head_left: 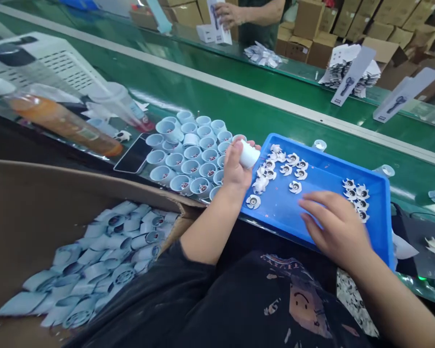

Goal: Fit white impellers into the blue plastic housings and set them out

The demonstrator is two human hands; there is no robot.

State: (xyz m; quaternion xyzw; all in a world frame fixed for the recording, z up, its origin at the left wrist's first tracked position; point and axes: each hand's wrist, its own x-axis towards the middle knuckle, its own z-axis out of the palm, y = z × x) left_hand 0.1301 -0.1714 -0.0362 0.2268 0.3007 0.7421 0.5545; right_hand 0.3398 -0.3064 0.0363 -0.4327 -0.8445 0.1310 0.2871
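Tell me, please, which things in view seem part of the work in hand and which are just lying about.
Apparently part of the work:
pale cup-like part, held in the left hand
standing cup-like parts
white bladed wheels
blue tray, beneath the right hand
cardboard box of similar parts

Probably just lying about:
bottle of orange liquid
dark phone-like slab

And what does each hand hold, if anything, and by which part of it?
The left hand grips a pale blue cup around its side wall. The right hand, over the blue tray, shows nothing held.
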